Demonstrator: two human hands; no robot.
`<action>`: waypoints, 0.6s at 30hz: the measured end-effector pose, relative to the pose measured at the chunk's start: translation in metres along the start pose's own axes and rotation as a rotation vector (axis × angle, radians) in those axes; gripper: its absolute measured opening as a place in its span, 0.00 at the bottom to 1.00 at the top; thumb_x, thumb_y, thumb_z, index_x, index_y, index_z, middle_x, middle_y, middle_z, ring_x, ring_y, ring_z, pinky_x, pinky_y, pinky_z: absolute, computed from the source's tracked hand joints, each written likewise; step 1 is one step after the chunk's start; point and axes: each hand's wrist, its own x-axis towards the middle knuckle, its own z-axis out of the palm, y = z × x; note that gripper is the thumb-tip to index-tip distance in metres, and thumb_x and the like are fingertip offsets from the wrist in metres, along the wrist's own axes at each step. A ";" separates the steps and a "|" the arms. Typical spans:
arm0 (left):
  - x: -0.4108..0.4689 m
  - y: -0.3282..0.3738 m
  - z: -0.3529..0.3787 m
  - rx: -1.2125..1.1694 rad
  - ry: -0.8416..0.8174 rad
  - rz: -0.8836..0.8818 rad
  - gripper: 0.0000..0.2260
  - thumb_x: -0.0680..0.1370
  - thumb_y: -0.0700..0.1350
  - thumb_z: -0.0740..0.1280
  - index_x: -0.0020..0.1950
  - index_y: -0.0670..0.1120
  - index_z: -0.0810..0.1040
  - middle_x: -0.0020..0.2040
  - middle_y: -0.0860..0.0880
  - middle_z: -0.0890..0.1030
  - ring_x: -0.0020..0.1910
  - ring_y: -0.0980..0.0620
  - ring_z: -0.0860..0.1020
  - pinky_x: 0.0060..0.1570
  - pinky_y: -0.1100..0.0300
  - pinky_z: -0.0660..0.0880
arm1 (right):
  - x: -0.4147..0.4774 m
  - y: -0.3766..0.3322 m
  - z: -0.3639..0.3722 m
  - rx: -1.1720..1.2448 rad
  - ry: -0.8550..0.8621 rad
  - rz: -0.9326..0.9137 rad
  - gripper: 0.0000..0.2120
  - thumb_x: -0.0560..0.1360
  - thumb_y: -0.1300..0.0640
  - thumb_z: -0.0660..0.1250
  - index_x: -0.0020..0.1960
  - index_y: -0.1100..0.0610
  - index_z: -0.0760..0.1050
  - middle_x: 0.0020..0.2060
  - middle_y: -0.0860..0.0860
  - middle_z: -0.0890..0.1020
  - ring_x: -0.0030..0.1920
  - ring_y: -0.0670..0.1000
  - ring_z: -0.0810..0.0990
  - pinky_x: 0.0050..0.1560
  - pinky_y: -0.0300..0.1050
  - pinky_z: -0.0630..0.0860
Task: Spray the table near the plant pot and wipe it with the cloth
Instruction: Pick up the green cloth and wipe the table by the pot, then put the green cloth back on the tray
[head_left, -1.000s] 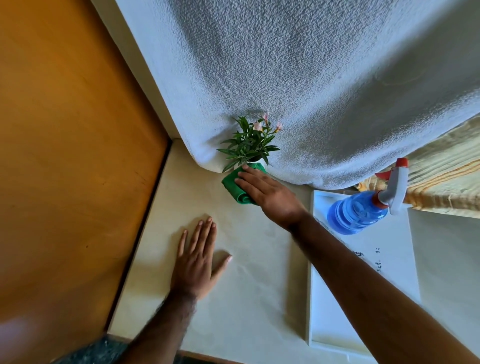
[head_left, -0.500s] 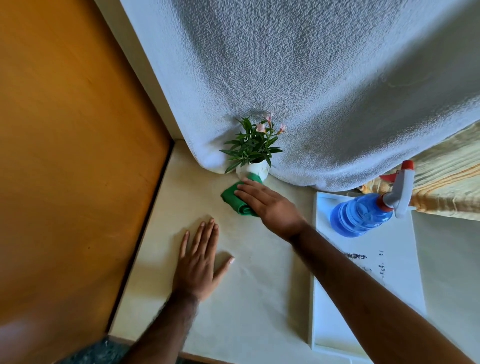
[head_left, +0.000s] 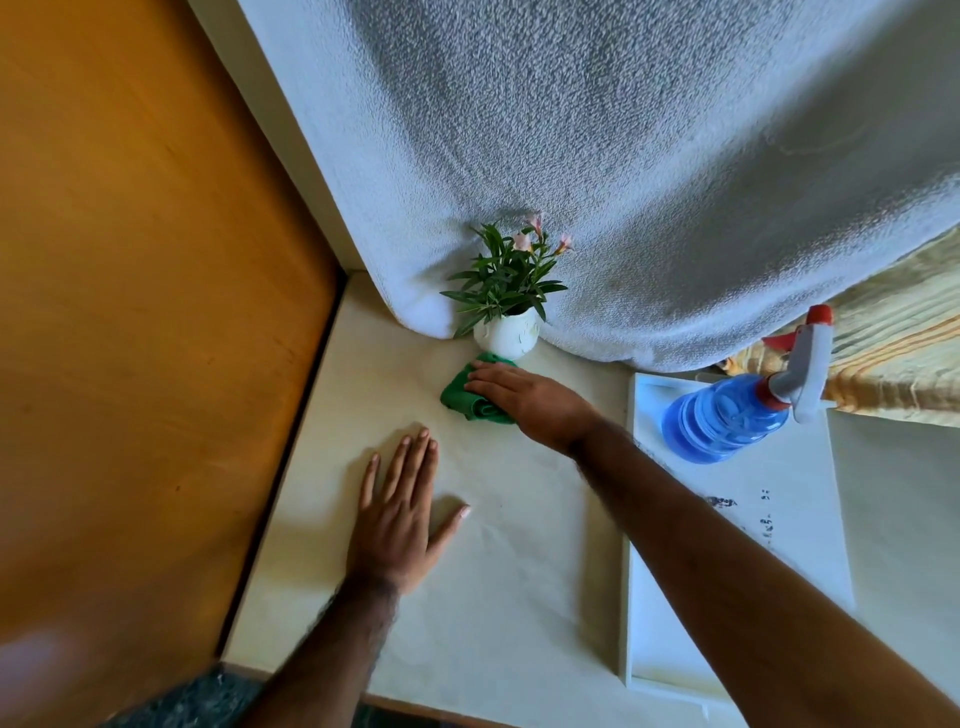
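Right hand (head_left: 524, 397) grip: flat palm pressing down on the green cloth (head_left: 470, 397), fingers extended across it rather than curled around, so it is pinning the cloth, not clenching it. Cloth is bunched on the counter (head_left: 498, 571), with its far edge just at the foot of the white plant pot (head_left: 506, 335); whether it actually touches the pot I cannot tell. Fingertips point left and slightly far, so the pot lies just far of the grip and the unwiped strip along the pot's base runs left-right. Cloth's long axis runs roughly near-far, across that strip. Left hand (head_left: 400, 525) is released, spread flat on the counter, near and left of the cloth and well apart from it, acting as a brace; right hand is clearly the nearer one to the pot. Spray bottle (head_left: 727, 418) lies on its side on the white tray (head_left: 675, 623) to the right, untouched, so my read is that spraying is done and wiping is under way. Against the earlier frames: the pot, previously mostly hidden behind the cloth and fingers, is now plainly visible, and the cloth sits slightly nearer; left hand unchanged. Risk: a far-going stroke could nudge the pot into the draped white towel (head_left: 623, 182) behind it.
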 end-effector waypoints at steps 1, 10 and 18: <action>0.000 0.000 0.000 -0.005 0.007 0.001 0.39 0.82 0.68 0.56 0.84 0.42 0.59 0.85 0.44 0.61 0.83 0.45 0.61 0.79 0.37 0.62 | -0.003 -0.002 0.001 0.022 -0.001 0.046 0.26 0.75 0.73 0.57 0.71 0.64 0.76 0.70 0.62 0.77 0.71 0.62 0.76 0.71 0.54 0.73; 0.000 -0.002 0.003 -0.028 -0.027 -0.012 0.40 0.81 0.68 0.57 0.84 0.42 0.59 0.85 0.43 0.61 0.83 0.44 0.62 0.79 0.37 0.61 | -0.065 -0.053 -0.029 0.052 0.176 0.127 0.20 0.85 0.64 0.52 0.73 0.62 0.74 0.73 0.57 0.76 0.76 0.57 0.71 0.78 0.49 0.66; -0.001 -0.001 -0.002 -0.039 -0.046 -0.017 0.39 0.81 0.67 0.54 0.84 0.42 0.59 0.85 0.43 0.61 0.83 0.45 0.62 0.79 0.37 0.62 | -0.201 -0.070 -0.028 -0.115 0.322 0.435 0.22 0.84 0.66 0.52 0.76 0.63 0.70 0.76 0.58 0.72 0.79 0.55 0.65 0.80 0.46 0.61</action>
